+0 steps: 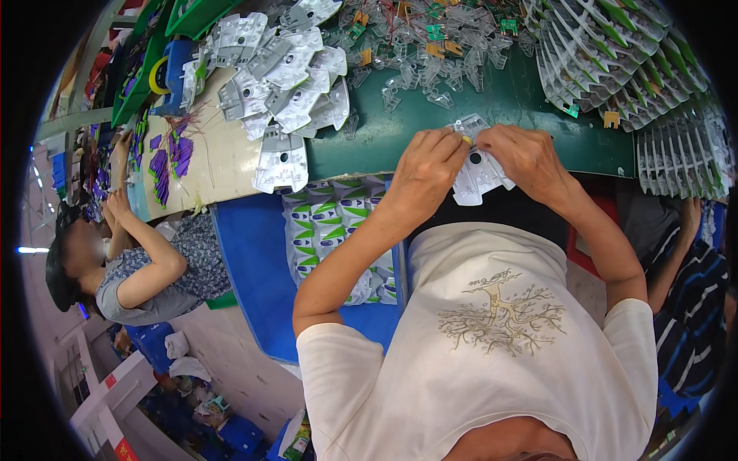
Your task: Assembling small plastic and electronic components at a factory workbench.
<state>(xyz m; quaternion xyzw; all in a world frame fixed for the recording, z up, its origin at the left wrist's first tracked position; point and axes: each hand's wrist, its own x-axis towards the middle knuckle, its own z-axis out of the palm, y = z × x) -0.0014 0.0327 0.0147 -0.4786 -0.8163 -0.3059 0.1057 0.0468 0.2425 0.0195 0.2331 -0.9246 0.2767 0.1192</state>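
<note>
A person sits at the far left, at a pale bench (219, 157) with purple bits (171, 157) on it. Next comes a heap of grey plastic pieces (280, 69) that spills from the pale part onto the green bench (507, 107).

The left hand (427, 165) and the right hand (526, 157) are close together at the near edge of the green bench. Between them they hold one clear plastic piece (478, 173). The left fingers (453, 142) are pinched tight on its top, with a small yellow bit (466, 140) at the tips. The right fingers are curled tight on its other side. The piece hangs half over the edge, above the lap.

I think the piece could slip and fall down past the edge, because nothing is under its lower half. The thin plastic could also bend or crack if both hands press too hard. The small yellow bit could pop out and get lost, as it is tiny.

Below the bench there is a blue bin (254, 261) with green and white packs (323, 223) in it. More clear pieces with green and orange tabs (430, 38) lie at the back. At the right, rows of finished pieces (615, 54) lean in stacks. Another person in a striped shirt (696, 307) sits at the far right. The room looks crowded, with boxes and stuff on the floor
</note>
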